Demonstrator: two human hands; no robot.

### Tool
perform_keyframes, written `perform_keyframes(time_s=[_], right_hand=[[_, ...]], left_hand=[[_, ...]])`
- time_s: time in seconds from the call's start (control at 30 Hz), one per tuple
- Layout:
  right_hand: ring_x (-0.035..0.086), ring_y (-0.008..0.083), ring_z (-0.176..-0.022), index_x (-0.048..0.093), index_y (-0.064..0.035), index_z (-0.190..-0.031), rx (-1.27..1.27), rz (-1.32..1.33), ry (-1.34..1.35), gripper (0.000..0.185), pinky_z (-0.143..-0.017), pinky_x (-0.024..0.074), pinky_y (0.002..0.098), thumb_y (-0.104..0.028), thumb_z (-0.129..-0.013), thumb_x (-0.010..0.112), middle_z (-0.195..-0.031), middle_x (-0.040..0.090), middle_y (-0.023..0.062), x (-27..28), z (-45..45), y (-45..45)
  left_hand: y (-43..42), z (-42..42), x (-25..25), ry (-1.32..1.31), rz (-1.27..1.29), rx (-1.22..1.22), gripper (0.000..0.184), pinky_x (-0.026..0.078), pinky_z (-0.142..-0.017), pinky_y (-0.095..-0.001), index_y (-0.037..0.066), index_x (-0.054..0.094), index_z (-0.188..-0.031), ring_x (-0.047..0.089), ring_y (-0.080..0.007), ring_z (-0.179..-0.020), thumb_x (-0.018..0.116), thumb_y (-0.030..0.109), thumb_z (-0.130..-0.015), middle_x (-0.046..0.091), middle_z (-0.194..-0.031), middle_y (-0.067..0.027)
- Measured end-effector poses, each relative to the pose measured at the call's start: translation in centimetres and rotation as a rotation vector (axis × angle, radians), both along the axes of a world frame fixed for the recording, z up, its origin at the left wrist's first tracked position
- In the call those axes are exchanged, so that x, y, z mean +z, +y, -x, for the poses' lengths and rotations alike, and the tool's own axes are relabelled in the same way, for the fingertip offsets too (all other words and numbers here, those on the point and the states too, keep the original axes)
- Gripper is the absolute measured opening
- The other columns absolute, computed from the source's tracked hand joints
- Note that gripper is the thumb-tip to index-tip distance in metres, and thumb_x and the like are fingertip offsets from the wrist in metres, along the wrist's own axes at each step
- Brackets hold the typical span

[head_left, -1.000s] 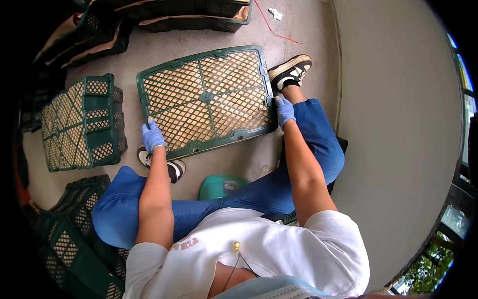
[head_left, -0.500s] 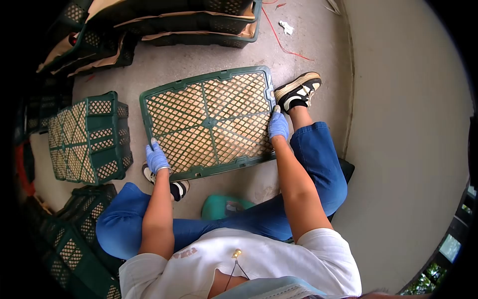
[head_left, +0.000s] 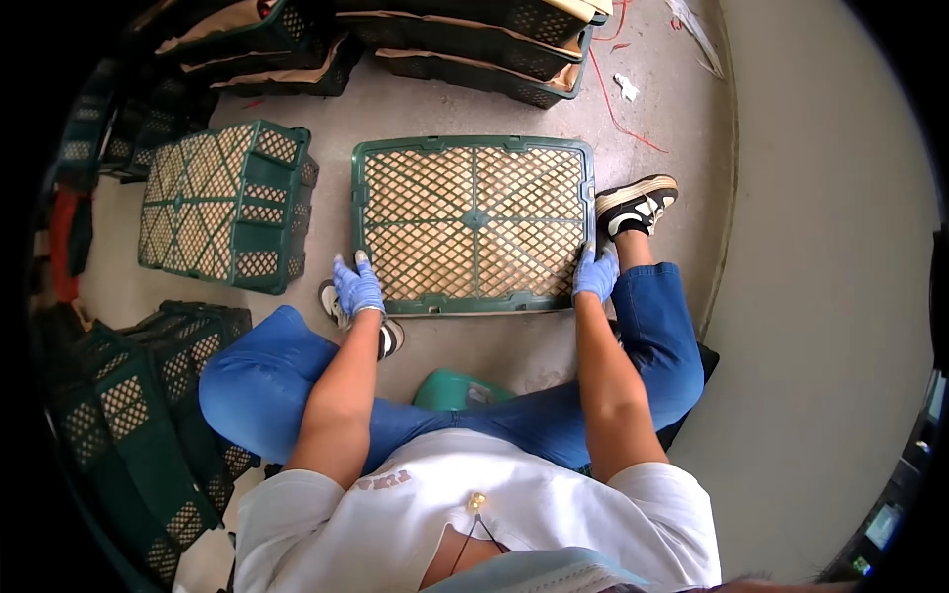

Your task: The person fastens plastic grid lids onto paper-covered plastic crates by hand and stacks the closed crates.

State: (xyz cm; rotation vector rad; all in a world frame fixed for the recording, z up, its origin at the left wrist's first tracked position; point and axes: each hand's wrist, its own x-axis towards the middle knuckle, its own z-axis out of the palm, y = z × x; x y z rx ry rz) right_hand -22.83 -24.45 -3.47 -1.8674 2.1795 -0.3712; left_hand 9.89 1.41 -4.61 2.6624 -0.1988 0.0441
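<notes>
A green plastic crate with a lattice face [head_left: 474, 219] lies in front of me between my feet, tan material showing through its gaps. At its lower left corner, my left hand [head_left: 358, 285], in a blue glove, grips the edge with the thumb on the rim. My right hand [head_left: 595, 273], also gloved in blue, holds the right edge near the lower corner. The undersides of the fingers are partly hidden by the rim.
Another green crate [head_left: 203, 203] stands on its side at the left. Paper-lined crates [head_left: 474, 74] are stacked at the back. More crates [head_left: 148, 395] stand lower left. A teal object [head_left: 450, 390] lies between my legs. A wall [head_left: 820, 247] rises at the right.
The view has shifted, and the crate has turned from a tilt to nearly square with me. Both hands have kept hold of its edges.
</notes>
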Motion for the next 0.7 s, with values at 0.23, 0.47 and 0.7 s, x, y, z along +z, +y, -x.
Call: perform_keyframes(time_s=[0.23,0.47,0.7], right_hand=[[0.058,0.0244,-0.092,0.037,-0.0051,-0.129,-0.767,-0.647,-1.291,0.054,-0.075,0.0534,0.0374,-0.023,-0.086,0.064,-0.115,0.052,0.0099,1.6,-2.2,12.7],[0.059,0.0212,-0.090,0.042,-0.0001,-0.123,-0.567,-0.331,-1.303,0.042,-0.076,0.0534,0.0298,-0.004,-0.085,0.059,-0.114,0.053,0.0128,2.2,-3.2,16.0],[0.058,0.0265,-0.086,0.050,0.0005,-0.108,-0.838,-0.639,-1.706,0.028,-0.086,0.0496,0.0423,-0.018,-0.088,0.055,-0.089,0.056,0.0094,1.1,-3.1,13.6]], left_hand=[[0.3,14.8,4.9,1.149,0.923,0.654,0.049,0.051,-0.070,-0.0454,0.009,0.043,-0.119,0.061,-0.0334,-0.092,0.062,0.040,-0.086,0.056,-0.107,-0.0161],[0.4,15.9,3.2,1.081,1.066,0.617,0.024,0.053,-0.058,-0.0354,0.006,0.046,-0.107,0.062,-0.0257,-0.072,0.058,0.018,-0.089,0.051,-0.090,-0.0086],[0.7,15.2,1.7,1.320,1.305,0.547,0.030,0.051,-0.087,-0.0511,0.006,0.039,-0.116,0.055,-0.0387,-0.107,0.051,0.002,-0.088,0.053,-0.112,-0.0198]])
